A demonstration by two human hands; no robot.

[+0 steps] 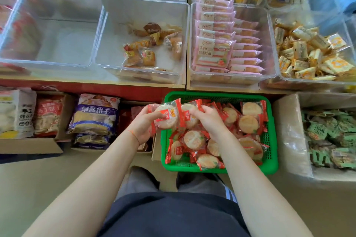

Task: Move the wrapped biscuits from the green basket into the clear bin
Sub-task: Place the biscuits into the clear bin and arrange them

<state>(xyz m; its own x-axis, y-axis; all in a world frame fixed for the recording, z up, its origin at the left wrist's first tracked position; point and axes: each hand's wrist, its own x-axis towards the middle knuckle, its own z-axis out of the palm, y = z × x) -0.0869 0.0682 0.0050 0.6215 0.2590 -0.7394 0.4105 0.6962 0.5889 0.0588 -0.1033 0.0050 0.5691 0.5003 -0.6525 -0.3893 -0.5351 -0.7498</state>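
Fingers (154, 115) grip round pale biscuits (166, 119) in red-edged clear wrappers.

Purple bag (95, 115), left of basket: big white chars 早餐饼干, seen upside down. White bag (16, 111) at far left: black chars, only 手工 partly legible. Pink packs (213, 52) in clear bin: print upside down, too small to read. Biscuit wrappers (169, 114): red/yellow logo, unreadable.

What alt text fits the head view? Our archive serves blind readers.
Both hands, left hand and right hand, hold red-wrapped biscuits over a green basket still full of them. Clear bins of packaged snacks line the shelf beyond.
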